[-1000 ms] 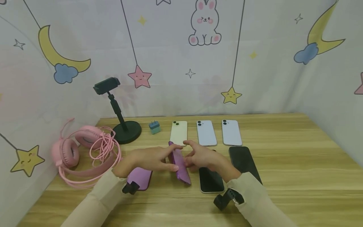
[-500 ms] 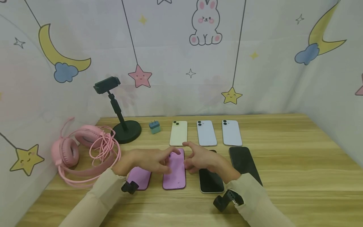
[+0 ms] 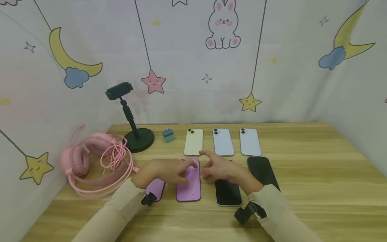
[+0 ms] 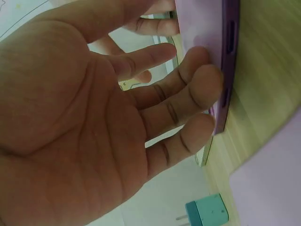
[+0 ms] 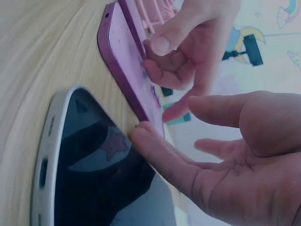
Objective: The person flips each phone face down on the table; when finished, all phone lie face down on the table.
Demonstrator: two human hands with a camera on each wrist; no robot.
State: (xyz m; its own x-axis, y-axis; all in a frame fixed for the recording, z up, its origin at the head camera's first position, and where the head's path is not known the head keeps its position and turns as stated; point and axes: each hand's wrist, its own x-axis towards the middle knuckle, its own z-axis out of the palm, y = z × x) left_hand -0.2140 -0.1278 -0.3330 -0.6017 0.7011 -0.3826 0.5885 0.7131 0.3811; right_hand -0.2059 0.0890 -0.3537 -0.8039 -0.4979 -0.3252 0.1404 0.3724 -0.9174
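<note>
A purple phone (image 3: 188, 191) lies flat with its back up in the middle of the front row. Over it hovers my left hand (image 3: 170, 171), fingers loosely bent and thumb apart; in the left wrist view the fingertips (image 4: 207, 87) overlap the phone's edge. My right hand (image 3: 220, 168) is at the phone's right side, its fingers loose and holding nothing. One right fingertip (image 5: 143, 132) shows right at the purple phone's edge in the right wrist view. Partly under the right hand lies a phone with a dark screen (image 3: 228, 195). A second purple phone (image 3: 157, 188) is partly hidden by my left wrist.
Behind are a pale yellow phone (image 3: 193, 143) and two pale blue phones (image 3: 223, 143), backs up. Right of my hand lies a black phone (image 3: 262, 169). Pink headphones (image 3: 80, 161), a black stand (image 3: 139, 139) and a teal charger plug (image 3: 168, 135) are at the left.
The purple phone, tilted up on edge between both hands a second ago, now lies flat with its back up. Both hands have let go of it. The head view has shifted slightly.
</note>
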